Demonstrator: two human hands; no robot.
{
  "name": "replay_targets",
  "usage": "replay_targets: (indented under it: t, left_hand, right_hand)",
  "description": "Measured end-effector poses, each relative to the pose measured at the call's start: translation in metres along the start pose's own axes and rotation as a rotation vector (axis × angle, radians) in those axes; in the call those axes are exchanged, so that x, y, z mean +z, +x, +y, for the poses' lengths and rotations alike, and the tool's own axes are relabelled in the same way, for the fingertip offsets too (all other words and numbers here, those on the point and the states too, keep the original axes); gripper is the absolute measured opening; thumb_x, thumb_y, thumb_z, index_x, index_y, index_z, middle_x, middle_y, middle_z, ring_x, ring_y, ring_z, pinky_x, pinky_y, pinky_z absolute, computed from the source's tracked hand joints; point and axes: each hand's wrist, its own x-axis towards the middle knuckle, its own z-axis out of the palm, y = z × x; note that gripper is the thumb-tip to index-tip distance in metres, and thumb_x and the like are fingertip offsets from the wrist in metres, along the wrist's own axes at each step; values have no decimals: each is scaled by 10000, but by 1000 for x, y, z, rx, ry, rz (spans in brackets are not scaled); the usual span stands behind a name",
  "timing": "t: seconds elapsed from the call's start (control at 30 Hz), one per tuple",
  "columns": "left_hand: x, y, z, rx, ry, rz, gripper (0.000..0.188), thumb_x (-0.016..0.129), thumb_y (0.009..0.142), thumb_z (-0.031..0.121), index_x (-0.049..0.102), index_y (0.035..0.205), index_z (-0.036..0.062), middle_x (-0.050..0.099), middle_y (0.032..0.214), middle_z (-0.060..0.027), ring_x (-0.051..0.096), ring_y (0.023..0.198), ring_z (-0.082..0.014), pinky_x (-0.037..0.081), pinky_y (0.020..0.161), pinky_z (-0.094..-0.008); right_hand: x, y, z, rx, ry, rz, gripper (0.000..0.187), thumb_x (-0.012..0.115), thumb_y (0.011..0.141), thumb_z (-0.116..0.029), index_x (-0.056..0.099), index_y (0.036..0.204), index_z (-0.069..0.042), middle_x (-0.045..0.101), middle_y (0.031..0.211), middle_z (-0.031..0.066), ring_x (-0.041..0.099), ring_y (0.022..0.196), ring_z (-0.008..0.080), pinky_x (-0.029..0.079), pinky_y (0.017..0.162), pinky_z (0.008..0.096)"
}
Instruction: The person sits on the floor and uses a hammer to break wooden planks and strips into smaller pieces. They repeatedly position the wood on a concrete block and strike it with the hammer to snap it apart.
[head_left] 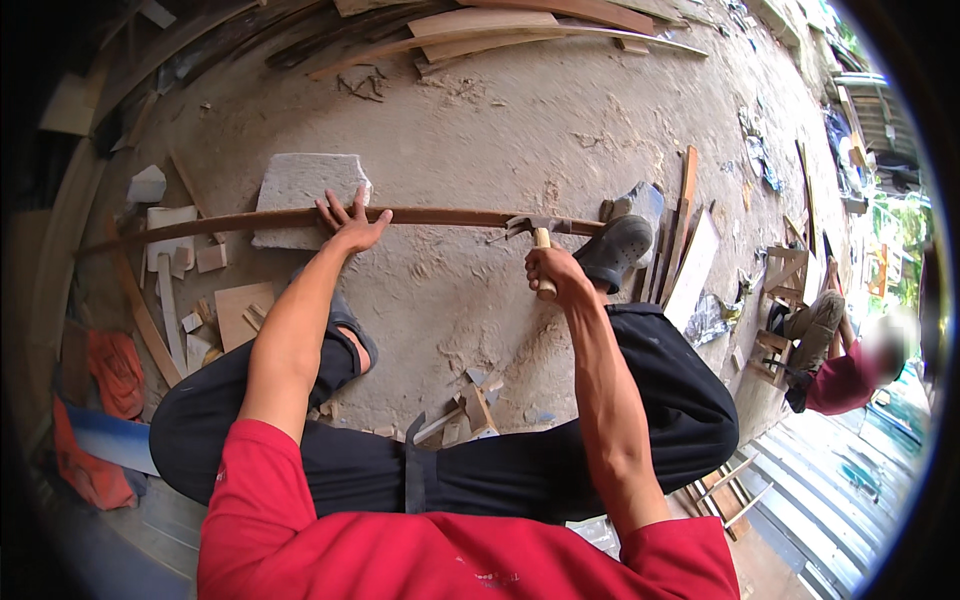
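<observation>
A long, narrow brown wooden plank (440,217) lies across in front of me. Its left part passes over a pale stone slab (310,178). My left hand (355,222) rests on the plank beside the slab, fingers spread. In my right hand (556,272) is a claw hammer (543,240), gripped by its light wooden handle. The hammer's metal head is at the plank, toward its right end; whether it touches the wood I cannot tell. My grey clog (622,245) is at the plank's right end, next to a grey block (640,203).
Curved boards (490,38) are piled at the far side. Loose strips (685,215) lie right of my foot, and wood offcuts (470,408) between my legs. An orange cloth (118,372) and a saw-like blue-white blade (105,438) are at left. Another person (845,375) sits at right.
</observation>
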Motion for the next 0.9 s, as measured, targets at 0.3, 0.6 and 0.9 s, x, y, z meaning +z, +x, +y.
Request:
replay_targets:
  t: [0.3, 0.6, 0.9]
  left_hand:
    - [6, 2, -4, 59, -51, 114, 974, 405, 838, 772, -55, 1537, 273, -347, 1488, -260, -353, 1347, -471, -131, 1085, -632]
    - [25, 0, -9, 87, -24, 220, 949, 425, 866, 728, 91, 1513, 119, -309, 1486, -302, -311, 1346, -516, -111, 1077, -662]
    - [18, -24, 18, 3, -13, 391, 865, 530, 896, 574, 135, 1522, 126, -93, 1564, -262, -139, 1446, -417, -68, 1149, -560]
  right_hand:
    - [1, -34, -35, 55, -29, 29, 95, 548, 846, -16, 488, 919, -6, 522, 708, 15, 450, 507, 81, 378, 440, 225]
    - [8, -19, -8, 266, 547, -316, 162, 520, 904, -43, 361, 908, -76, 410, 659, -21, 374, 454, 28, 308, 313, 151]
    - [-28, -70, -33, 63, 306, -149, 192, 526, 887, -24, 424, 1045, -66, 454, 705, 11, 402, 473, 40, 337, 331, 175]
